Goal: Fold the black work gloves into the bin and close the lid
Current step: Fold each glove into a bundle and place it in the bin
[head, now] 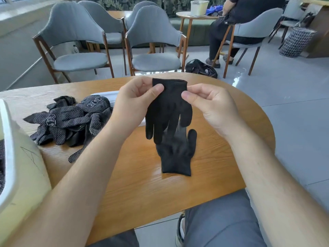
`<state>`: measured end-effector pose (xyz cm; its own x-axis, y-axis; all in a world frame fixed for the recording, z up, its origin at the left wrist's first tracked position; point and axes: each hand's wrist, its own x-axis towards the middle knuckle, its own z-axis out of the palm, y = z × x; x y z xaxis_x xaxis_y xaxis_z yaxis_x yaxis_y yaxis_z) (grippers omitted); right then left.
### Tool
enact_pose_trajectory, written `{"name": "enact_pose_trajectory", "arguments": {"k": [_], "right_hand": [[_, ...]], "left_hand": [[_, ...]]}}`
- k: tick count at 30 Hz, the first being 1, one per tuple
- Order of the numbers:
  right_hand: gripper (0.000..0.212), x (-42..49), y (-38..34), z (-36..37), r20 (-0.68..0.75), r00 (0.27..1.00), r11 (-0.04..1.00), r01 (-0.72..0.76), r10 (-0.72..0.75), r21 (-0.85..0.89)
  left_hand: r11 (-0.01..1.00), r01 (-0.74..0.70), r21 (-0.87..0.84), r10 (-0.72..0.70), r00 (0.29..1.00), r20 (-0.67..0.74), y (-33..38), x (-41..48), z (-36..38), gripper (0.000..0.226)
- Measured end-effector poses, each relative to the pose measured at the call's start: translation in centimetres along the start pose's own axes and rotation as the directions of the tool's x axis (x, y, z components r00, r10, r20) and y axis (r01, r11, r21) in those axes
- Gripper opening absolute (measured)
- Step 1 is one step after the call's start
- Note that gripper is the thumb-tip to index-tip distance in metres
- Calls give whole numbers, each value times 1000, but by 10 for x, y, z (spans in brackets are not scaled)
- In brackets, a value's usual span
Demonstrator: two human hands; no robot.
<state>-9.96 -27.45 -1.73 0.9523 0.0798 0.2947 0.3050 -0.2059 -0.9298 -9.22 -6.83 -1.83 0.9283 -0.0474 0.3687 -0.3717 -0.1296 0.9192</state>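
Black glove (169,107) hangs cuff-up above the middle of the table (124,184), pinched at its cuff sides between thumb and fingers of your left hand (135,98) and your right hand (211,104). A second glove (176,157) lies flat on the table's middle; a pile of dotted gloves (71,120) sits on its left part, the bin (23,175) at its left edge.

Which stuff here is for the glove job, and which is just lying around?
For the job: held glove, flat glove, dotted glove pile, bin, left hand, right hand.
Just around: grey chairs, black bag, patterned basket.
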Motion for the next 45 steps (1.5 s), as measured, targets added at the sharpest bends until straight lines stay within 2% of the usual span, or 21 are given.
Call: {"name": "enact_pose_trajectory", "arguments": {"k": [4,8,14,17,20,23,26,33,37,39,42,45], "right_hand": [[2,-4,3,-10,-39,998,998,-42,40,-37],[16,5,-4,-9,-69,994,992,-92,86,-85],[7,15,-16,-15,-131,987,987,79,-97,-137],[14,-7,6,-14,-49,995,973,75,-87,-216],[17,-46,47,-7,42,997,962,72,-63,-262],[15,-84,80,-2,97,983,919,179,-154,-350],[15,-102,89,-2,85,972,907,234,-218,-349],[17,-115,88,-3,160,969,888,238,-189,-394],[12,-120,88,-7,279,950,852,256,-136,-457],[18,-122,83,-8,326,935,823,294,-141,-487],[33,-124,79,-7,380,913,753,353,-148,-555],[43,-123,79,-6,360,921,730,350,-153,-586]], "left_hand": [[985,3,173,-11,999,46,6,2,2,20],[946,23,324,-39,998,40,18,19,5,16],[946,-134,297,134,991,21,33,24,7,6],[963,-74,258,63,997,52,2,1,7,10],[951,-10,310,-24,994,105,-38,-39,5,15],[903,-116,413,19,972,233,-61,-78,3,12],[880,-220,421,80,943,324,-68,-96,-1,11],[853,-318,415,140,904,404,-72,-108,-3,22],[753,-424,504,152,856,494,-75,-113,-11,24],[717,-426,552,118,854,506,-76,-116,-15,29],[693,-459,555,161,850,502,-76,-117,-14,22],[679,-461,571,187,861,473,-74,-113,-8,20]]}}
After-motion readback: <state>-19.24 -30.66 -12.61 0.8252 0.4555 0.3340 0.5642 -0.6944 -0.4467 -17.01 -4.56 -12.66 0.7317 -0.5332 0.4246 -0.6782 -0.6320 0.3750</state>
